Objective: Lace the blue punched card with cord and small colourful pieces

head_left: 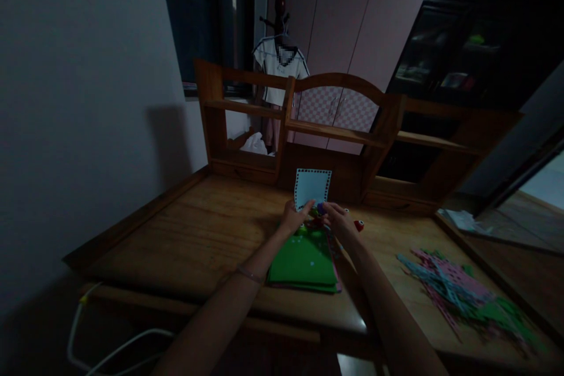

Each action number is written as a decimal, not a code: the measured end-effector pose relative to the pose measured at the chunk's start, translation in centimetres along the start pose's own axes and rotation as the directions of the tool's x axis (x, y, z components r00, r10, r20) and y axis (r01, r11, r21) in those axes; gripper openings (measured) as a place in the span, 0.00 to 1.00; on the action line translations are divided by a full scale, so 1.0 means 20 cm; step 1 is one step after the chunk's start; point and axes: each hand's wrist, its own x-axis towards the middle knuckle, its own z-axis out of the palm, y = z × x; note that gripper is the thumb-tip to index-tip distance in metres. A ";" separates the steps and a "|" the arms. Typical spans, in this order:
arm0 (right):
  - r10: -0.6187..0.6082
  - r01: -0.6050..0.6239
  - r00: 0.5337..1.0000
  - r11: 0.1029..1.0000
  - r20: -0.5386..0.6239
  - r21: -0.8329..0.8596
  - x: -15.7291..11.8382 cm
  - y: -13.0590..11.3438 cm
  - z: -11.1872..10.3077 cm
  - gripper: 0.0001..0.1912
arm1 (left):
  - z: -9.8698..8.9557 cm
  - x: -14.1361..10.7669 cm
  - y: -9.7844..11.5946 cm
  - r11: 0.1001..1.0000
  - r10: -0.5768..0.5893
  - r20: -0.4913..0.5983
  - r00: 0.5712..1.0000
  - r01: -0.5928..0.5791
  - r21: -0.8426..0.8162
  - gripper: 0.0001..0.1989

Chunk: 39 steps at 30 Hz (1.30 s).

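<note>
My left hand [294, 217] is closed at the lower edge of a light blue sheet [312, 187], its thumb lying against it. The sheet stands upright and has dark holes or dots along its edges. Close beside it, my right hand [339, 220] pinches a small purple-blue piece [321, 208] near the sheet's lower right corner; its exact kind is too small to tell. Beneath both hands lies a stack of green sheets [304, 264] with a pink edge showing. Small red and green pieces sit around the fingers, partly hidden.
A small red piece with an eye-like spot [359, 225] lies right of my right hand. Tangled pink, blue and green strips [467, 288] cover the table's right side. A wooden shelf [335, 129] rises along the back of the wooden table [185, 229]. A white cable [74, 329] hangs at the front left.
</note>
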 end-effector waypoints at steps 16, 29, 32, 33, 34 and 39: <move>0.006 -0.006 1.000 0.999 0.010 -0.054 0.02 0.03 -0.02 0.18 | 0.00 0.01 -0.01 1.000 0.011 0.034 0.999 -0.012 0.013 0.16; -0.024 0.025 1.000 0.991 0.014 -0.128 0.00 0.02 -0.01 0.19 | -0.01 0.00 -0.04 0.999 -0.014 0.064 0.998 0.011 0.035 0.16; -0.013 0.013 1.000 0.988 0.004 -0.151 0.00 0.01 -0.01 0.19 | -0.01 0.01 -0.04 0.999 -0.033 0.053 0.998 0.032 0.018 0.16; -0.012 0.012 1.000 0.988 0.000 -0.156 -0.01 0.01 -0.01 0.19 | 0.00 0.01 -0.04 0.999 -0.032 0.050 0.998 0.031 0.013 0.16; -0.013 0.012 1.000 0.987 -0.001 -0.159 -0.01 0.01 -0.01 0.19 | 0.00 0.01 -0.04 1.000 -0.030 0.046 0.998 0.030 0.009 0.16; -0.015 0.018 1.000 0.988 0.019 -0.153 -0.02 0.00 -0.01 0.20 | 0.02 0.01 -0.06 0.999 -0.034 0.036 0.999 0.035 -0.023 0.16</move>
